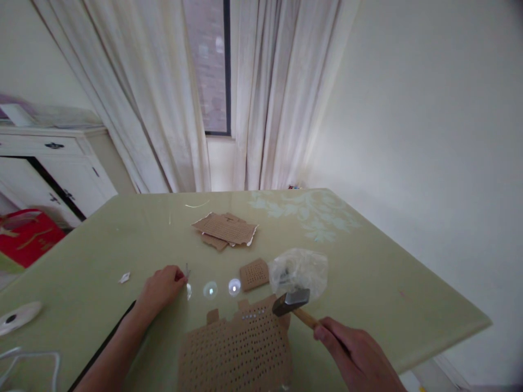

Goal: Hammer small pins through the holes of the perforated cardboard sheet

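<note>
In my right hand (pixel 359 351) is a hammer (pixel 291 301), gripped by its wooden handle, with the steel head over the upper right corner of a brown cardboard sheet (pixel 235 359). The sheet is covered in rows of small holes, and a short row of light dots shows near its upper edge. My left hand (pixel 165 284) is closed at the fingertips around a thin, upright, nail-like piece (pixel 187 270), left of the sheet. Beyond the hammer lies a crumpled clear plastic bag (pixel 302 269) with small dark things inside. A small punched cardboard piece (pixel 254 274) touches or nearly touches it.
Torn cardboard pieces (pixel 226 228) are stacked farther back on the pale green tabletop (pixel 359 272). A white scrap (pixel 125 277), a white oval device (pixel 20 317) and a white cable (pixel 38 354) lie at left. Round lamp reflections shine on the surface. Curtains and a wall stand behind.
</note>
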`<action>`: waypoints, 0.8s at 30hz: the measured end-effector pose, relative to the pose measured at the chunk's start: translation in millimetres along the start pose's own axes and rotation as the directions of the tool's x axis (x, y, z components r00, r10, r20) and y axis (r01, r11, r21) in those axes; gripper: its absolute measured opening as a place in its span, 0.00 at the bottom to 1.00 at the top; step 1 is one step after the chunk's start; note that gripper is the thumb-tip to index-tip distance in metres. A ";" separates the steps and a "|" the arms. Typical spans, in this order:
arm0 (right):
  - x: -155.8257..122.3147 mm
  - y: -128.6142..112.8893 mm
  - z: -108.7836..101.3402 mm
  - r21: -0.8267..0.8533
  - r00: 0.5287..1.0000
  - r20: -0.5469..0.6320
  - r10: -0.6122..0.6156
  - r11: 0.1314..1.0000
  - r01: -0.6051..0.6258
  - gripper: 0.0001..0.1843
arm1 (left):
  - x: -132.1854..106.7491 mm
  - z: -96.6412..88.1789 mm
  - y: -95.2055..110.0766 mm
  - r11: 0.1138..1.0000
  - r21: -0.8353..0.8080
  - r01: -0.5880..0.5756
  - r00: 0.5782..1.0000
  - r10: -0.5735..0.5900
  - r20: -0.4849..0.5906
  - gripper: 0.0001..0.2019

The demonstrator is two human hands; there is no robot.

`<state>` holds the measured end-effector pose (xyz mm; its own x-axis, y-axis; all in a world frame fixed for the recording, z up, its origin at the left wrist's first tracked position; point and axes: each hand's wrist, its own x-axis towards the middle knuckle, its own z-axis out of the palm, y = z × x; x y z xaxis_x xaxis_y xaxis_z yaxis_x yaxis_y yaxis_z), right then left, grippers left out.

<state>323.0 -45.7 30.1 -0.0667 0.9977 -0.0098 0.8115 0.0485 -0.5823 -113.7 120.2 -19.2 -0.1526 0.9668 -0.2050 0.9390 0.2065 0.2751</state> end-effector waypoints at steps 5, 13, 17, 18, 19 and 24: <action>-2.3 -6.3 -5.9 -0.004 0.999 0.025 0.026 1.000 -0.025 0.29 | -6.0 -12.1 9.0 0.998 -0.057 -0.023 1.000 0.023 -0.005 0.11; -2.7 -10.6 -7.7 -0.072 0.999 0.039 0.016 0.997 -0.013 0.27 | -74.4 -31.1 97.2 0.696 -0.618 -0.364 0.866 0.497 0.050 0.22; -0.7 -15.0 -6.6 -0.089 1.000 0.030 -0.010 0.996 0.013 0.26 | -97.0 -24.5 138.2 0.582 -0.722 -0.375 0.816 0.576 0.040 0.12; -0.3 -16.0 -6.4 -0.090 1.000 0.028 -0.014 0.996 0.016 0.26 | -98.3 -21.2 143.6 0.579 -0.720 -0.384 0.810 0.585 0.039 0.10; 0.0 -16.9 -6.3 -0.094 1.000 0.028 -0.015 0.995 0.017 0.27 | -98.4 -17.6 146.9 0.577 -0.716 -0.392 0.805 0.592 0.038 0.09; 0.3 -18.8 -5.6 -0.126 0.998 0.053 -0.017 0.992 0.023 0.26 | -95.2 -4.6 147.0 0.593 -0.688 -0.419 0.781 0.621 0.060 0.07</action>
<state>311.0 -46.1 45.5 -0.1107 0.9929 -0.0427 0.8763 0.0772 -0.4756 37.5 59.2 45.0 0.4825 0.8747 -0.0455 0.4084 -0.1787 0.8951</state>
